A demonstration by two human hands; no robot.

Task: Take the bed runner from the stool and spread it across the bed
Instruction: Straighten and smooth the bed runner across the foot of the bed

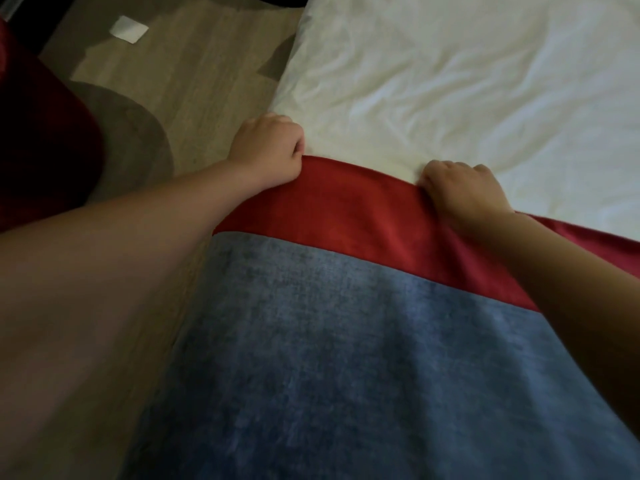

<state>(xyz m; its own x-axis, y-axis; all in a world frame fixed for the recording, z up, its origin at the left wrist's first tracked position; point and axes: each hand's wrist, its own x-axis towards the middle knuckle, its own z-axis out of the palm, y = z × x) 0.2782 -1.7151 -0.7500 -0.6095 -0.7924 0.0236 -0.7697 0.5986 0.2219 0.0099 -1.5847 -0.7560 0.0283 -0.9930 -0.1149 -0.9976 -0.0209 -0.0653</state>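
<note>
Left hand (268,150) and right hand (460,188) apparently grip the bed runner's (346,209) red edge on the bed (450,81).

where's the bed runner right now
In the head view the bed runner fills the lower centre, draped over the near left part of the white bed, its red border held by the left hand and the right hand.

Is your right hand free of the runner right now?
No, the right hand grips the red edge of the runner on the bed, as does the left hand.

Both bare arms reach forward, the left hand (268,148) and right hand (462,187) each curled, knuckles up, pinching fabric.
</note>
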